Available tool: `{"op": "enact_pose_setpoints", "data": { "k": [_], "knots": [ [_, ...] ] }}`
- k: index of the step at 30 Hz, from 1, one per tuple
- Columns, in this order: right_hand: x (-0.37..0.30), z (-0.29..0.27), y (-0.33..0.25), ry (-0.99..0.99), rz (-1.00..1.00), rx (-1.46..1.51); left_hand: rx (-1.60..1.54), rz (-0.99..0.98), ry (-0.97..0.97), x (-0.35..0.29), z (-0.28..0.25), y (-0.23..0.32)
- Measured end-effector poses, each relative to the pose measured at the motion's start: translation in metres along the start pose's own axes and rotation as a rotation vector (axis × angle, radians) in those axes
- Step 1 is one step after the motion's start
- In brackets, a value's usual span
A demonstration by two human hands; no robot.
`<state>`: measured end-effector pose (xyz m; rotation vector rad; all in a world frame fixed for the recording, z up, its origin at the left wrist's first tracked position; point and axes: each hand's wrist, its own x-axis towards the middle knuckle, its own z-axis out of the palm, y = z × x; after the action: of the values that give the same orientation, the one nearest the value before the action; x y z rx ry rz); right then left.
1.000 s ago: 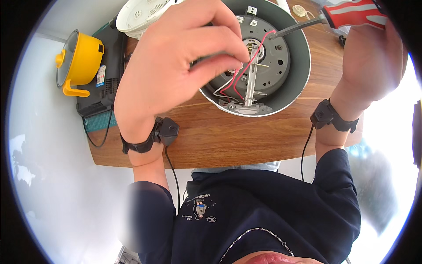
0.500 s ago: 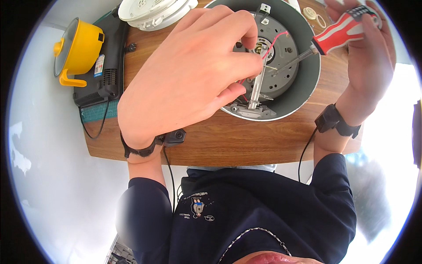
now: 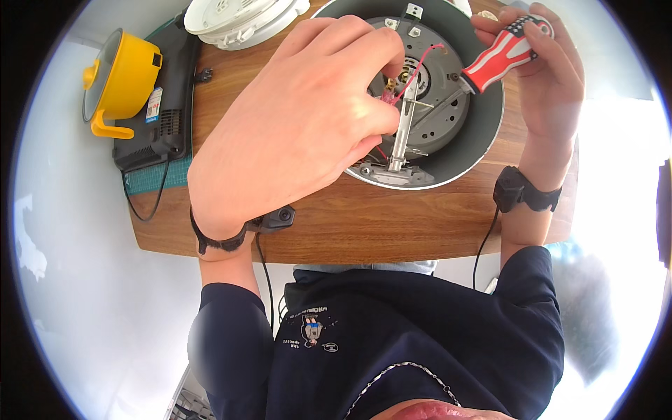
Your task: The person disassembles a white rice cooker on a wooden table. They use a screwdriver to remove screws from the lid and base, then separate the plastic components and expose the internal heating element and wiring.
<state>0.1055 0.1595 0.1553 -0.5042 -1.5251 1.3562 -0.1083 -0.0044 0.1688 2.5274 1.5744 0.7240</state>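
Note:
A round appliance body (image 3: 491,129) with a grey inner wall lies open toward me, with a dark metal disc (image 3: 448,105) and a silver bracket strip (image 3: 401,140) inside. My left hand (image 3: 301,119) reaches over its left side, thumb and finger closed around a red wire (image 3: 423,61) at a pinkish sleeved part with a brass-coloured piece; the fingertips are partly hidden. My right hand (image 3: 558,80) grips a screwdriver (image 3: 498,61) by its red, white and dark patterned handle. Its shaft slants down-left into the body, the tip close to the bracket strip. Contact there is unclear.
White plastic parts (image 3: 241,21) lie at the back left of the wooden table (image 3: 336,227). A yellow pot (image 3: 129,77) stands on a black device (image 3: 157,133) over a green mat (image 3: 147,180). Black cables run from both wrist-worn devices.
My right hand has moved left with the screwdriver, bringing its shaft nearer the bracket strip. The left hand stays nearly in place, its pinch showing more of the pinkish sleeve.

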Motion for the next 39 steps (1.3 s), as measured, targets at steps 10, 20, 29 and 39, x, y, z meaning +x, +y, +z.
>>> {"op": "enact_pose_setpoints", "data": {
  "k": [10,20,29,39],
  "knots": [
    [0.005,-0.007,-0.003,-0.042,0.176,0.187,0.071,-0.019,-0.049,0.002,0.000,0.003],
    [0.009,-0.021,0.011,-0.063,0.133,0.174,0.050,-0.020,-0.104,0.007,-0.003,0.003],
    [0.009,-0.017,0.009,-0.016,0.173,0.146,0.061,-0.021,-0.143,0.009,-0.007,0.005],
    [0.006,-0.029,0.004,-0.064,0.110,0.294,0.066,-0.029,-0.177,0.014,-0.006,0.004]
  ]
}}
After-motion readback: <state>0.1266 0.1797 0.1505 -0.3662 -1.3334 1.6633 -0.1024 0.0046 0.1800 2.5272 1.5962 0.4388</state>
